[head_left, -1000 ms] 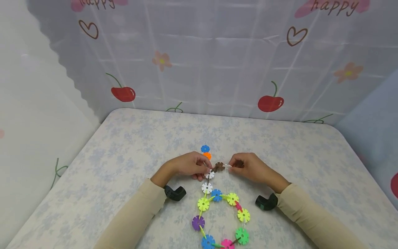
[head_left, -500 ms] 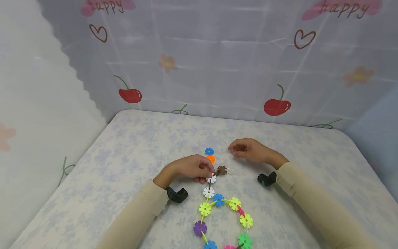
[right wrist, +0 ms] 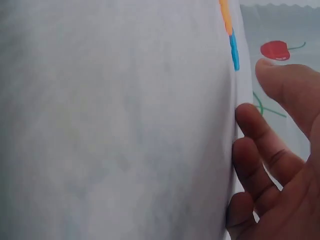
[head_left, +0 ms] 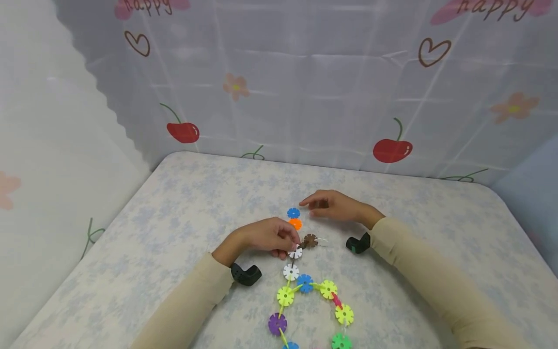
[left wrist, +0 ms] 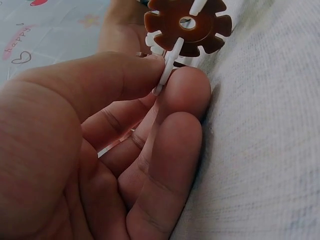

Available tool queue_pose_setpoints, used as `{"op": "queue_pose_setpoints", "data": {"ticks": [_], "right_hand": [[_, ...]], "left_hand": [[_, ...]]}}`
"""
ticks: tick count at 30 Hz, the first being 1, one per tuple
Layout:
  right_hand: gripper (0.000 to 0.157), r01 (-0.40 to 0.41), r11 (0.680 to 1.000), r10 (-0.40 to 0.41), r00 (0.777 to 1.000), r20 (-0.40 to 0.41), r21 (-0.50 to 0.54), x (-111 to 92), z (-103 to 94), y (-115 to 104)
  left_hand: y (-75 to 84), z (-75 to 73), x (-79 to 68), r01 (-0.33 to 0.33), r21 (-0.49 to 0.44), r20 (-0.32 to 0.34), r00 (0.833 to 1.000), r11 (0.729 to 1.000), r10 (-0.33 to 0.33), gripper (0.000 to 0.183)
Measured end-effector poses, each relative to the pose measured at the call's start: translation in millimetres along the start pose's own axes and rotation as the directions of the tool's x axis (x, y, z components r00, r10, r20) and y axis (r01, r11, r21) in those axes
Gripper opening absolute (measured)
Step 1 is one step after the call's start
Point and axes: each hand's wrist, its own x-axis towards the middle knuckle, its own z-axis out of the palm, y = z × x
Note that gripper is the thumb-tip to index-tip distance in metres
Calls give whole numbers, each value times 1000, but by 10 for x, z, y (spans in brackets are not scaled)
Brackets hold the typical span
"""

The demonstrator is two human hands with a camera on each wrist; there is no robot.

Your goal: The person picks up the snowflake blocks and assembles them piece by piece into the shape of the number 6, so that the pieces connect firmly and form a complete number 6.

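Observation:
My left hand (head_left: 270,236) pinches a white interlocking disc (head_left: 296,252) between thumb and fingers. In the left wrist view that white disc (left wrist: 170,67) shows edge-on, slotted into a brown disc (left wrist: 170,35). The same brown disc (head_left: 311,241) lies right of the left fingertips, with a pale clear disc (head_left: 322,241) on its far side. Below, another white disc (head_left: 291,272) links to a loop of coloured discs. My right hand (head_left: 333,205), fingers loosely bent and holding nothing, hovers beside a loose blue disc (head_left: 293,213); an orange disc (head_left: 295,224) lies just before it.
The loop runs toward the table's near edge, with yellow (head_left: 285,296), purple (head_left: 277,324) and green discs (head_left: 341,341). Black wrist devices (head_left: 246,275) sit at both sleeves. A cherry-printed curtain (head_left: 296,97) hangs behind the patterned table (head_left: 209,194).
My right hand has let go of the pale clear disc, lifted away, and moved up and left toward the blue disc. My left hand keeps its pinch on the white disc.

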Motion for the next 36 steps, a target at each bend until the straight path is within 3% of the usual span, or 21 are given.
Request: {"op": "queue_pose_setpoints", "data": {"ticks": [11, 17, 21, 25, 36], "right_hand": [[34, 29, 993, -21, 997, 73, -116, 24, 44, -10], [19, -12, 994, 13, 1000, 5, -107, -35, 55, 28], [27, -37, 992, 33, 999, -38, -118, -85, 44, 32], [36, -32, 989, 28, 999, -26, -146, -69, 44, 17], [18, -86, 988, 80, 996, -49, -130, -87, 69, -17]], "left_hand": [[32, 11, 27, 0, 5, 3, 1000, 1000, 0, 9], [9, 30, 22, 4, -12, 1, 1000, 1000, -4, 9], [6, 26, 12, 4, -7, -5, 1000, 1000, -4, 8], [14, 9, -4, 7, -2, -13, 1000, 1000, -7, 8], [-1, 19, -14, -5, -10, -7, 1000, 1000, 5, 9]]}}
